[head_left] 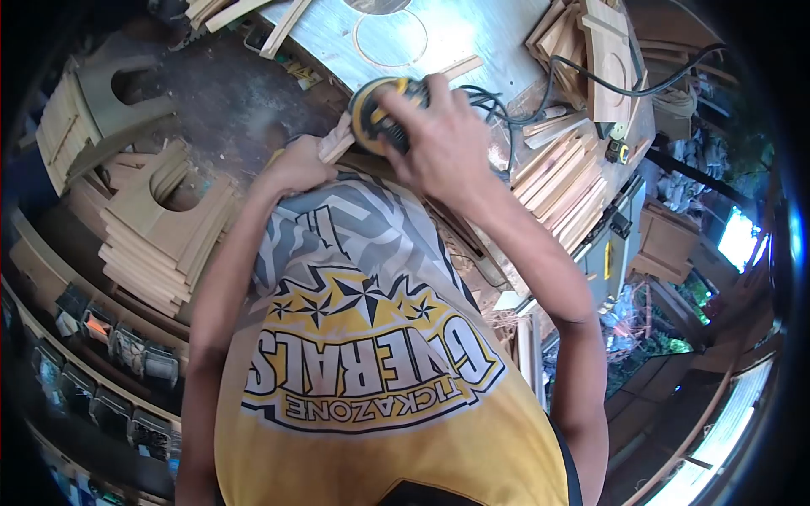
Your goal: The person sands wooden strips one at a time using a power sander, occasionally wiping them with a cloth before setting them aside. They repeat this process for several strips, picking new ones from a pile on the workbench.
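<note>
Beyond the sander (364, 114), the pale panel (481, 38) leaves room; cable (591, 77) and stacked slats (557, 187) obstruct rightward.

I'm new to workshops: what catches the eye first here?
The yellow and grey printed jersey fills the lower middle. Above it, the right hand grips a round black and yellow power tool, and the left hand holds a pale wooden piece. Stacked at left are tan wooden boards with curved cutouts.
</note>
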A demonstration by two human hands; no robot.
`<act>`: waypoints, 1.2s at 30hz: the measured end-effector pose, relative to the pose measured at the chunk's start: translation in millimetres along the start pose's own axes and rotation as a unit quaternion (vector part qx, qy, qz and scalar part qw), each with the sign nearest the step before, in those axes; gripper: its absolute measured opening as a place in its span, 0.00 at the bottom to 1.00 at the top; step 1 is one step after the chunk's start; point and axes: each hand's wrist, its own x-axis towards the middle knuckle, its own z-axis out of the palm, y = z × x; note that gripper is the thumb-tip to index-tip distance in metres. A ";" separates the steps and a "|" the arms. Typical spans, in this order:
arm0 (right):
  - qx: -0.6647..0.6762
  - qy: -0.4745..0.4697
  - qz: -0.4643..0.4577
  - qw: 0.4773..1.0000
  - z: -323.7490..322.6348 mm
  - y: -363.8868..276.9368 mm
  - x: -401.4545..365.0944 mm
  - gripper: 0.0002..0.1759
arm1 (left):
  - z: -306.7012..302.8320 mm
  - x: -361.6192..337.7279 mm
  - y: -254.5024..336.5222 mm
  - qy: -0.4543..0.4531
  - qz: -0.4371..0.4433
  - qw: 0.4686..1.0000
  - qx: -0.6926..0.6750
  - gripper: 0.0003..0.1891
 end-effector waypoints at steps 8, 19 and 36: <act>-0.030 0.062 0.140 0.988 -5.1 78.5 42.5 0.31 | -25.6 -71.1 -2.6 0.098 -0.018 0.994 0.050 0.21; -0.029 0.110 0.184 0.976 5.2 131.2 91.3 0.33 | -71.8 -271.2 0.1 0.419 0.008 0.906 0.057 0.10; -0.004 0.138 0.146 0.980 -0.2 126.5 84.4 0.37 | -76.8 -285.5 45.6 0.412 0.080 0.906 0.052 0.10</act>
